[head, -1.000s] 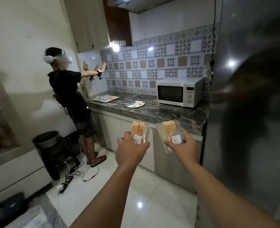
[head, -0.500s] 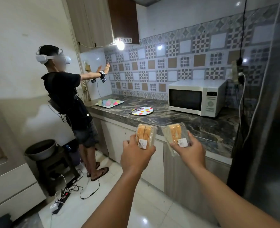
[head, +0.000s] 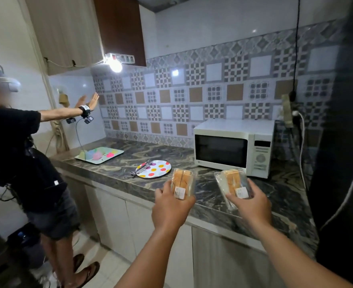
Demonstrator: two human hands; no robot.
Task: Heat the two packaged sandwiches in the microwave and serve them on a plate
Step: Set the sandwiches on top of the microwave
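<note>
The left hand [head: 171,206] grips 1 packaged sandwich [head: 181,182], the right hand [head: 252,204] grips the other sandwich [head: 233,185] — both held above the counter [head: 209,196] edge. The microwave [head: 233,147] sits closed just beyond; the spotted plate [head: 153,169] carries tongs [head: 142,167]. With both hands full, opening that door risks a drop. Compared with 0.5 s ago, the counter and microwave are closer.

Head-worn view, down toward countertop [head: 171,156]
</note>
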